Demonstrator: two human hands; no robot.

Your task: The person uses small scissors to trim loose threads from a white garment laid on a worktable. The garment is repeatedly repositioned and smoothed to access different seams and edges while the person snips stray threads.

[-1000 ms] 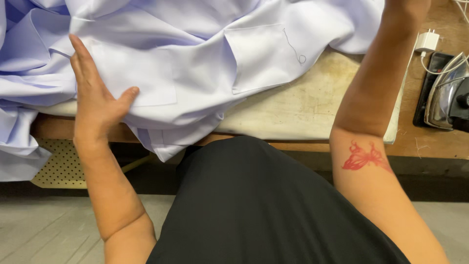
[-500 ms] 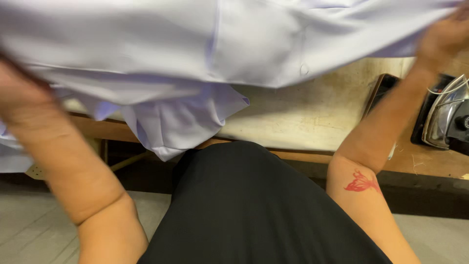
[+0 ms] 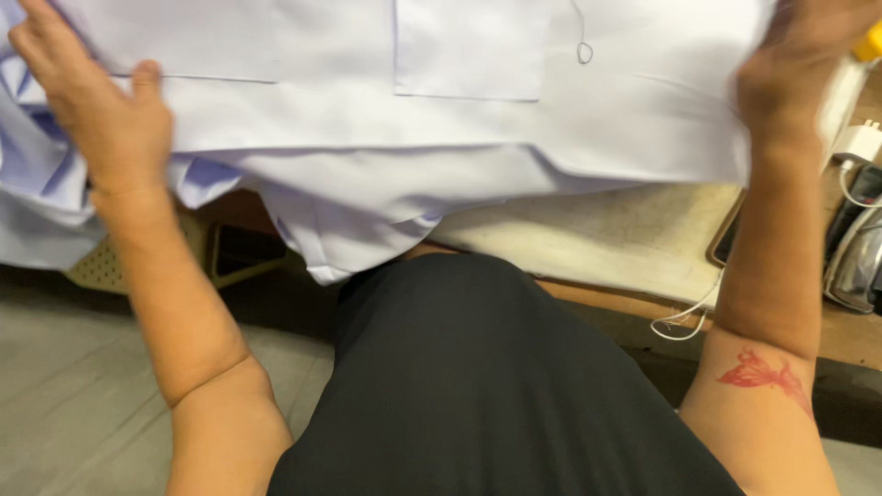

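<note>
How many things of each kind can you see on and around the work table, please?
Hands: 2, the left hand and the right hand, both on the shirt
Pale shirt: 1
Padded table cover: 1
Iron: 1
White charger plug: 1
White cable: 1
Total: 7
</note>
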